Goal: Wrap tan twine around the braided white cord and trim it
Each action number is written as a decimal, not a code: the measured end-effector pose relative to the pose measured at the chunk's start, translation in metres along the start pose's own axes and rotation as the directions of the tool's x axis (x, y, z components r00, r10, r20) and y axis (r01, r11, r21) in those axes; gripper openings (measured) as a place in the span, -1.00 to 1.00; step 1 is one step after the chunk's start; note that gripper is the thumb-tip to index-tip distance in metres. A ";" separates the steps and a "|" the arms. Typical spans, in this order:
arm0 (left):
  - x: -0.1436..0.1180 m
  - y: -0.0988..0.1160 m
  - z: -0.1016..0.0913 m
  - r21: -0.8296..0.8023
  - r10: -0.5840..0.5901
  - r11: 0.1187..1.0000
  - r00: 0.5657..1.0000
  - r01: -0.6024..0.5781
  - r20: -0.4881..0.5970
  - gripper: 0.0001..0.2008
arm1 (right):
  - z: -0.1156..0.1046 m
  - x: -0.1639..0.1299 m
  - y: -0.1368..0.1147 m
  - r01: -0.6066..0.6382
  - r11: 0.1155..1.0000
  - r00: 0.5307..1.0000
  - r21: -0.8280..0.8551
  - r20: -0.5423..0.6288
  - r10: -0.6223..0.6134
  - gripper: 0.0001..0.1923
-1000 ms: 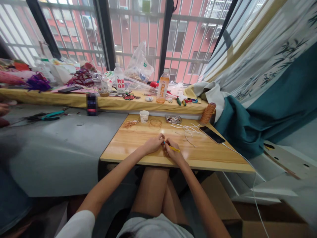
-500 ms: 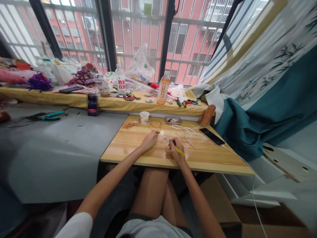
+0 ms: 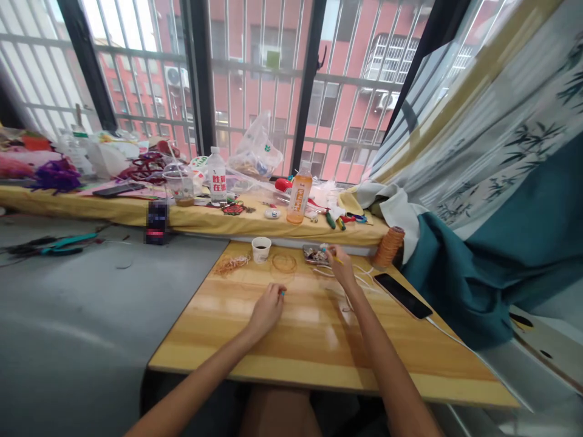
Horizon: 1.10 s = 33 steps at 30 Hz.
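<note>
- Thread [image 3: 231, 265] lies in a loose orange and white heap, well left of the little tray [image 3: 315, 263].
- Next comes a paper cup [image 3: 260, 257], also left of the tray, with something dark inside.
- The left hand [image 3: 266, 309] is left of the tray and closer to the person, low over the wooden table [image 3: 218, 340]. Its fingers are bent and close together, with a blue spot [image 3: 282, 294] at the tips. I cannot tell if it holds anything.
- A thin orange ring of cord [image 3: 284, 272] lies flat between the cup and the tray.
- The tray is full of small pale bits [image 3: 311, 252], too tiny to name.
- The right hand [image 3: 341, 267] is at the tray's right end. It pinches a yellow stick [image 3: 337, 260], mostly hidden by the fingers. Another blue spot [image 3: 323, 247] shows at its tips.
- The step in hand looks like working at the tray. I think the next move calls for a light, steady pinch, with care not to tip the tray.
- Right of the tray are white cords [image 3: 364, 270], then a fat orange spool [image 3: 389, 247] and a phone [image 3: 403, 296] with its cable plugged in.
</note>
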State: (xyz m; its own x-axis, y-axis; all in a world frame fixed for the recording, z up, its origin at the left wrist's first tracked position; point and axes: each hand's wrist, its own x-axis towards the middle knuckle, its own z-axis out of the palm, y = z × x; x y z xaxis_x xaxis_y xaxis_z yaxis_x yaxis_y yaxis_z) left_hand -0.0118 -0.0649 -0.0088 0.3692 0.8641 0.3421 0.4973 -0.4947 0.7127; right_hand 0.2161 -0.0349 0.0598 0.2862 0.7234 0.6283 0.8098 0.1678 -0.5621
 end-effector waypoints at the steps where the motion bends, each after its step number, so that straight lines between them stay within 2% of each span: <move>1: 0.000 0.000 0.000 -0.027 -0.016 1.000 1.000 0.016 0.005 -0.78 | 0.006 0.006 0.008 -0.013 1.000 0.999 -0.002 0.042 0.013 -0.70; 5: 0.003 -0.002 0.000 -0.148 -0.073 0.986 0.996 0.079 0.047 -0.79 | 0.009 0.006 0.027 -0.058 0.998 0.998 -0.022 0.037 0.059 -0.62; 8: 0.006 -0.002 -0.001 -0.207 -0.086 0.973 0.993 0.102 0.086 -0.79 | 0.001 -0.007 0.017 0.041 0.993 0.999 -0.114 -0.010 -0.042 -0.67; 9: 0.007 -0.002 -0.002 -0.230 -0.091 0.967 0.992 0.108 0.086 -0.79 | 0.000 -0.013 0.010 0.108 0.983 0.994 -0.151 0.025 -0.106 -0.70; 11: 0.008 -0.002 -0.003 -0.279 -0.117 0.952 0.991 0.129 0.059 -0.80 | 0.002 -0.026 -0.006 0.256 0.948 0.951 -0.192 0.226 -0.211 -0.70; 13: 0.009 -0.003 -0.005 -0.316 -0.148 0.938 0.989 0.143 0.009 -0.81 | 0.007 -0.040 -0.018 0.332 0.914 0.884 -0.235 0.415 -0.214 -0.60; 15: 0.008 -0.004 -0.005 -0.328 -0.163 0.934 0.986 0.143 -0.037 -0.82 | 0.011 -0.052 -0.020 0.323 0.895 0.867 -0.306 0.475 -0.151 -0.53; 19: 0.006 -0.007 -0.004 -0.288 -0.146 0.949 0.988 0.126 -0.049 -0.82 | 0.003 -0.059 0.011 0.159 0.871 0.930 -0.465 0.367 0.027 -0.59; 23: 0.006 -0.006 -0.004 -0.178 -0.078 0.982 0.996 0.068 -0.049 -0.81 | -0.013 -0.055 0.049 0.003 0.869 0.941 -0.495 0.296 0.165 -0.75; 26: 0.006 -0.004 -0.004 -0.134 -0.041 0.990 0.998 0.034 -0.046 -0.81 | -0.017 -0.056 0.059 -0.014 0.873 0.949 -0.487 0.267 0.164 -0.80; 29: 0.006 -0.005 -0.003 -0.104 -0.005 0.995 0.999 0.000 -0.048 -0.80 | -0.015 -0.058 0.057 0.001 0.883 0.965 -0.470 0.231 0.122 -0.79; 33: 0.007 -0.008 -0.001 -0.074 0.008 0.997 0.999 -0.011 -0.038 -0.79 | -0.017 -0.057 0.051 -0.002 0.894 0.993 -0.447 0.106 0.055 -0.75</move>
State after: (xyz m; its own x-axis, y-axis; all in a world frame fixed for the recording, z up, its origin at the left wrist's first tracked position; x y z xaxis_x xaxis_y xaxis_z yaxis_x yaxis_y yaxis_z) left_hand -0.0136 -0.0548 -0.0115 0.3434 0.8629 0.3708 0.4342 -0.4959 0.7520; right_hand 0.2499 -0.0788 0.0039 0.2745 0.7985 0.5358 0.9528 -0.1507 -0.2636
